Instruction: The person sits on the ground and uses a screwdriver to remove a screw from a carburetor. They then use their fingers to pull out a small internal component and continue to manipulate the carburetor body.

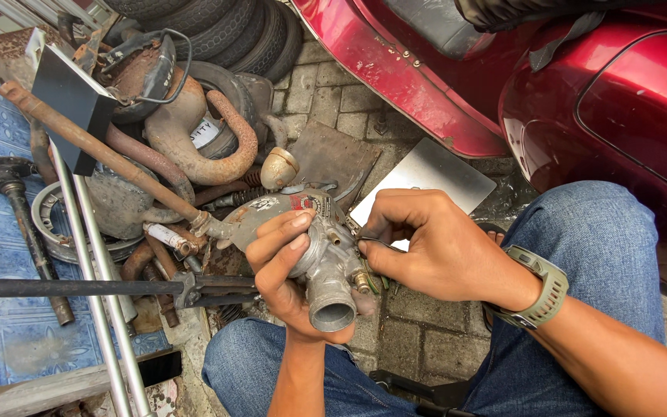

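My left hand (283, 266) grips a grey metal carburettor (329, 278) from the left, its round open throat pointing down toward me. Brass fittings stick out of its right side. My right hand (426, 239) is closed on a thin dark metal tool (373, 244), whose tip touches the carburettor's right side near the brass fittings. A green watch (542, 287) is on my right wrist. I sit with my knees in blue jeans (596, 239) over grey paving stones.
A heap of rusty exhaust pipes (194, 147) and metal parts lies to the left, with stacked tyres (202, 23) behind. A red scooter body (580, 93) fills the upper right. A flat metal plate (426, 174) lies on the paving. Chrome rods (90, 262) cross the blue tiles.
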